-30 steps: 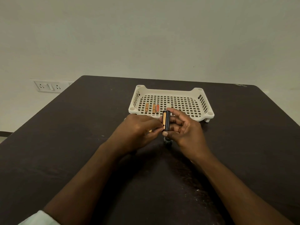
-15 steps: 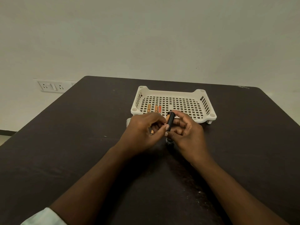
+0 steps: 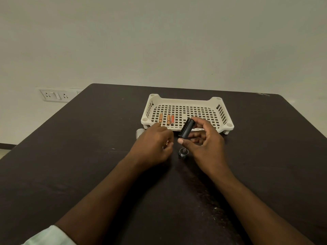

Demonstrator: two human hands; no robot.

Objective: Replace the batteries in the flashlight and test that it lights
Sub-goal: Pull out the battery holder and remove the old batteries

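ok so your right hand (image 3: 203,140) has the holder (image 3: 186,129), the black battery cartridge thing, pinched between thumb at the near end and fingers at the far end, up off the table. Its long axis tilts away from you and a bit to the right, near end pointing down-left toward your left hand (image 3: 154,140). That's the relation that matters imo: the near end sits just beside your left fingertips, so whatever goes in or comes out there is a short trip for the left.

Left hand is curled, knuckles up, close to the table. Something small and coppery peeks out by the fingertips, prob a battery, but can't tell for sure, or whether you're actually gripping it.

The cap (image 3: 183,152) w/ the spring sits on the table between your hands, just below the holder, nearer the right thumb. A silvery bit, maybe the flashlight body (image 3: 139,133), pokes out just beyond and left of your left hand, mostly hidden.

Three batteries (image 3: 168,119) lie in the tray (image 3: 184,100) just past both hands, left side of it, so left hand's closer. Long axes point away from you.

Table (image 3: 88,156) is dark, flat, a bit scuffed. Plain wall behind, socket (image 3: 56,94) far left. Light's dim, so watch polarity.
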